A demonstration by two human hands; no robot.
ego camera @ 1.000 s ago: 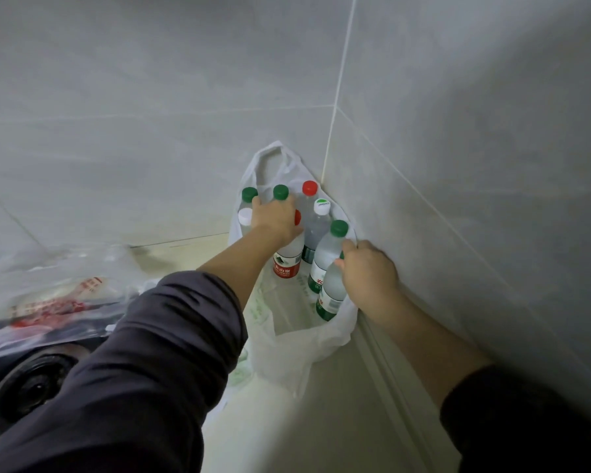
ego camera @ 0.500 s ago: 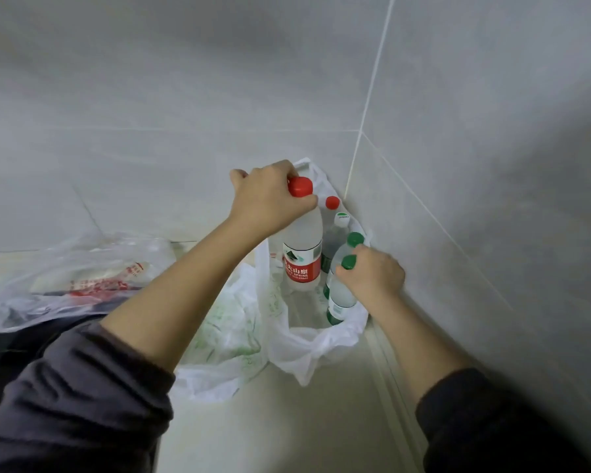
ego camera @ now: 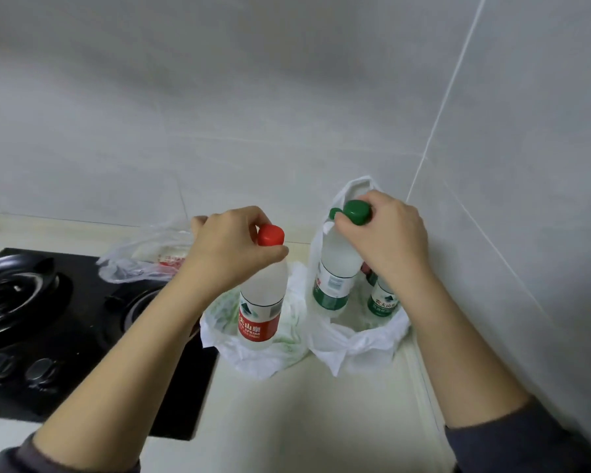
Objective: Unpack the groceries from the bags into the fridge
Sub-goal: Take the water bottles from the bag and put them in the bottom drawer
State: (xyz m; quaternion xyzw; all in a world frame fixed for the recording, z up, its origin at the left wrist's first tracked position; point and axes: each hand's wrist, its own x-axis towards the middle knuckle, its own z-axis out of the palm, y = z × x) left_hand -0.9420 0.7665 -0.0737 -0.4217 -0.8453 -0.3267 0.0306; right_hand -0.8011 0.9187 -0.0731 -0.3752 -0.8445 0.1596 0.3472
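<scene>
**Left hand** (ego camera: pixel 232 249): the grip is clenched round the neck of a red-capped clear plastic bottle (ego camera: pixel 263 302). Thumb and fingers curl just under the cap, which stands clear beside the knuckles. The bottle hangs near upright. Its red label carries white Chinese characters, legible in part as "山泉", with "SPRING" beneath. Its base shows against a crumpled white plastic bag with green print (ego camera: pixel 289 339) lying on the cream counter (ego camera: pixel 321 421). Whether base and bag touch cannot be told.

**Right hand** (ego camera: pixel 393 244): the grip is grasping a green-capped clear plastic bottle (ego camera: pixel 335 278) at the neck, fingers wrapped below the cap. A second green cap (ego camera: pixel 335 213) shows just beside the first; which bottle it belongs to cannot be told. The held bottle tilts. Its green-and-white label bears print too small to read. Its lower part lies within the mouth of an open white plastic carrier bag (ego camera: pixel 355 346).

**Containers:** the carrier bag stands in the counter's far right corner, against the grey tiled walls (ego camera: pixel 492 165). Inside it stands an upright clear bottle with a green label (ego camera: pixel 382 302), its white characters reading in part "农夫山". A clear plastic bag with red print (ego camera: pixel 144 264) lies near the counter's back edge, contents unclear. A black glass gas hob (ego camera: pixel 65 319) occupies the counter's left side.
</scene>
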